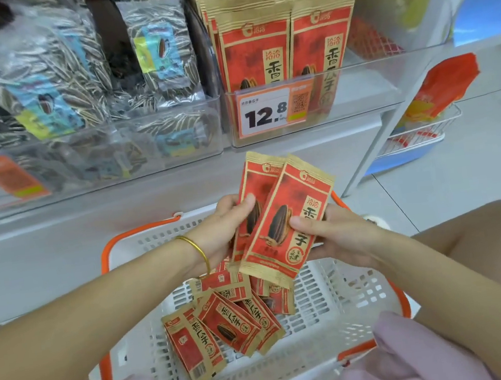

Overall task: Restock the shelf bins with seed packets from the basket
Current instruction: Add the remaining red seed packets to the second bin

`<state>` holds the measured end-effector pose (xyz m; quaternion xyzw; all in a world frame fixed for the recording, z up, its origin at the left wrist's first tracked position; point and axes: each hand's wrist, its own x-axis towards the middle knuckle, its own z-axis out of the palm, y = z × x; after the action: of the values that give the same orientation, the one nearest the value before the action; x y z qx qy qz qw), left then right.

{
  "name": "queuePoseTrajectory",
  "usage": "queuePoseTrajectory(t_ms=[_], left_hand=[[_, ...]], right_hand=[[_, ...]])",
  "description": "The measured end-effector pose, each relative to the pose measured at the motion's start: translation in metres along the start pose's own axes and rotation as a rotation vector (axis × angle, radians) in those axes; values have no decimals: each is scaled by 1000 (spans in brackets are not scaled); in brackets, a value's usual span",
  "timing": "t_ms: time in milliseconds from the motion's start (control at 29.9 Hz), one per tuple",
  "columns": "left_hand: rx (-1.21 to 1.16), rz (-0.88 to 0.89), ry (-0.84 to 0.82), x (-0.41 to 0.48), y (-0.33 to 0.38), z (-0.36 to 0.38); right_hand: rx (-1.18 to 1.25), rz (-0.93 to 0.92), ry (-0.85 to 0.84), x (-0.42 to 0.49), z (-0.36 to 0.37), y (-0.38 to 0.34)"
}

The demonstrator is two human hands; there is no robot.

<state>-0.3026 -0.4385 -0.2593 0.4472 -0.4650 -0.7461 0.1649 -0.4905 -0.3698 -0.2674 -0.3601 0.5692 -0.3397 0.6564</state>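
White shelf (180, 192) carries a clear bin (357, 97) of upright red packets (254, 50) with room at its right end, the slatted basket (334, 290) below keeps loose packets (227, 322) to its left side, and above its far rim the left hand (222, 225) and right hand (343, 235) grip two fanned packets (294, 194) in closed fingers.

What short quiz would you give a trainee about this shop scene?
1. True or false: the left hand and the right hand both grip red seed packets above the basket.
2. The price tag on the clear bin of matching packets reads: A) 12.8 B) 9.9 C) 3.5
3. Fill in: the loose packets lie in a white basket with an ___ rim.
Key: 1 true; 2 A; 3 orange.
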Motion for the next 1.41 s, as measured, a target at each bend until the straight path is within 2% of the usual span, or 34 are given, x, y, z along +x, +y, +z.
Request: queuePoseTrajectory(t_ms=[134,301,469,569,703,770,803,870,937,971,1071,1171,1339,1406], left_hand=[[-43,27,53,-3,6,-7],[-21,43,-37,-12,13,1],[110,72,-149,-20,29,24],[205,176,-73,-18,46,50],[316,383,-25,-7,97,84],[460,523,-4,-3,128,98],[552,604,58,-3,144,103],[805,765,321,2,173,104],[1085,877,556,6,197,102],[1218,898,617,11,205,97],[1546,745,644,31,223,85],[1639,550,584,51,234,76],[1652,375,525,64,246,71],[1666,350,505,63,247,71]], right_hand=[[79,-22,-26,-5,-24,-4],[186,-86,-136,-10,-30,-15],[59,-161,-8,-20,-18,-26],[26,-226,56,-34,-21,-43],[85,-360,-13,-59,-46,-86],[39,-432,63,-68,-63,-117],[34,-458,115,-69,-74,-135],[14,-504,243,-65,-97,-171],[-92,-505,392,-53,-120,-204],[-181,-474,443,-43,-130,-218],[-362,-291,445,3,-154,-246],[-370,-193,410,58,-169,-259],[-199,-294,285,123,-172,-258],[-260,-291,281,136,-178,-252]])
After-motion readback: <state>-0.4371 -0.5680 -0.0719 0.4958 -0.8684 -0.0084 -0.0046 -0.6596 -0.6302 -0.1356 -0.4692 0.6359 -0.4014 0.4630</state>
